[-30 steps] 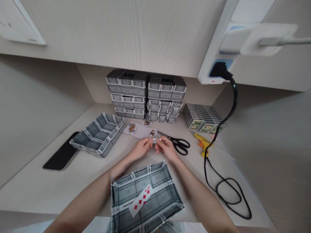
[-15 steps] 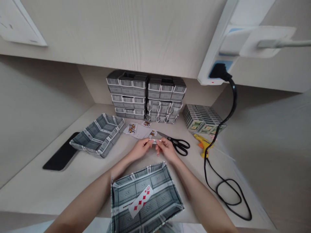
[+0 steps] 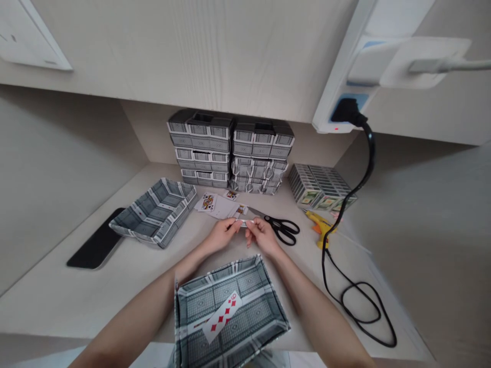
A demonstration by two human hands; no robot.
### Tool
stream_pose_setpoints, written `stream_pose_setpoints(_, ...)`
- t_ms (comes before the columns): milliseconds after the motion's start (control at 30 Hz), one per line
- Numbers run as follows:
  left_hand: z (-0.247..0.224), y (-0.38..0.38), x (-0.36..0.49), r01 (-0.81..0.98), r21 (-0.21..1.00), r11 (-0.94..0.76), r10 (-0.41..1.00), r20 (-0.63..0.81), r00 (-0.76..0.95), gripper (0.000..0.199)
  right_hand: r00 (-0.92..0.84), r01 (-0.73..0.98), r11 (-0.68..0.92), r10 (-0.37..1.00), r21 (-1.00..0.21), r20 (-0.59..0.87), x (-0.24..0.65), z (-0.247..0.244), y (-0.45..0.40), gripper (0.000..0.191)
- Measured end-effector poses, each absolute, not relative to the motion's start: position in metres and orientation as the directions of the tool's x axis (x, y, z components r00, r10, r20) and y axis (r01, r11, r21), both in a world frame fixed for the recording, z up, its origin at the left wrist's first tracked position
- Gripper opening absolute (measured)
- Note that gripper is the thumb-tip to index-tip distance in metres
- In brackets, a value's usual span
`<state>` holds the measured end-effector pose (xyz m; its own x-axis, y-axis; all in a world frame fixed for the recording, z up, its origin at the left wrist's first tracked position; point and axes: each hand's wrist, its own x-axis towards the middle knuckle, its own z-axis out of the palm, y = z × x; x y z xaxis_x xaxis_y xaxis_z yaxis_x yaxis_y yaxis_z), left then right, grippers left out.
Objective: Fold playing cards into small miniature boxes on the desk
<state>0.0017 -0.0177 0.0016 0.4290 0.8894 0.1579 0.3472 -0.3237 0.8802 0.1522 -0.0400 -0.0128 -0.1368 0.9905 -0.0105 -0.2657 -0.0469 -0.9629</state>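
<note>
Between them, my left hand [image 3: 221,232] and my right hand [image 3: 263,235] pinch a small narrow piece of playing card [image 3: 244,223], one end in each hand. Both hands are closed, just above the desk. Below them, between my forearms, sits an open tray made of playing cards [image 3: 253,301], tilted toward me. A cut strip of a nine of diamonds [image 3: 221,318] lies inside it. Beyond my fingers are loose playing cards [image 3: 220,207], some face up. Black-handled scissors [image 3: 283,229] rest beside my right hand, blades partly over the cards.
Stacked card boxes [image 3: 203,138] stand against the back wall, with packs of cards [image 3: 322,186] to their right. A second card tray [image 3: 155,212] overlaps a black phone [image 3: 95,243] on the left. A yellow glue gun [image 3: 319,225] trails a black cord [image 3: 345,301] to a power strip [image 3: 339,82].
Almost nothing differs. Both hands keep their hold on the small card piece in the same place, and the view has shifted very slightly.
</note>
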Motion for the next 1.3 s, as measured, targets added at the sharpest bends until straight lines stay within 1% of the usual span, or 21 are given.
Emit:
stream_pose_setpoints(367, 0.000, -0.019, 0.001, 0.336, 0.884, -0.325, 0.888, 0.163, 0.430, 0.036, -0.108, -0.206, -0.081, 0.992, -0.975, -0.060, 0.150, -0.013, -0.041, 0.036)
stream_pose_setpoints(533, -0.001, -0.019, 0.002, 0.311, 0.901, -0.302, 0.895, 0.155, 0.419, 0.037, -0.120, -0.279, -0.107, 0.990, -0.954, -0.076, 0.147, -0.013, -0.042, 0.035)
stream_pose_setpoints(700, -0.003, -0.017, -0.001, 0.329, 0.890, -0.315, 0.900, 0.170, 0.401, 0.037, -0.208, -0.370, -0.152, 0.975, -0.917, -0.078, 0.149, -0.010, -0.042, 0.031)
stream_pose_setpoints(833, -0.001, -0.016, -0.004, 0.324, 0.889, -0.324, 0.880, 0.158, 0.447, 0.037, -0.293, -0.334, -0.211, 0.950, -0.918, -0.112, 0.151, -0.006, -0.043, 0.031)
stream_pose_setpoints(1100, 0.001, -0.016, -0.008, 0.321, 0.876, -0.360, 0.845, 0.161, 0.509, 0.037, -0.211, -0.255, -0.170, 0.970, -0.952, -0.117, 0.145, -0.006, -0.043, 0.031)
stream_pose_setpoints(1233, 0.001, -0.017, -0.008, 0.292, 0.888, -0.356, 0.843, 0.170, 0.511, 0.037, -0.238, -0.260, -0.183, 0.964, -0.948, -0.120, 0.146, -0.007, -0.041, 0.029)
stream_pose_setpoints(1300, 0.002, -0.018, -0.007, 0.251, 0.911, -0.328, 0.846, 0.165, 0.508, 0.038, -0.257, -0.279, -0.176, 0.961, -0.944, -0.103, 0.147, -0.007, -0.041, 0.028)
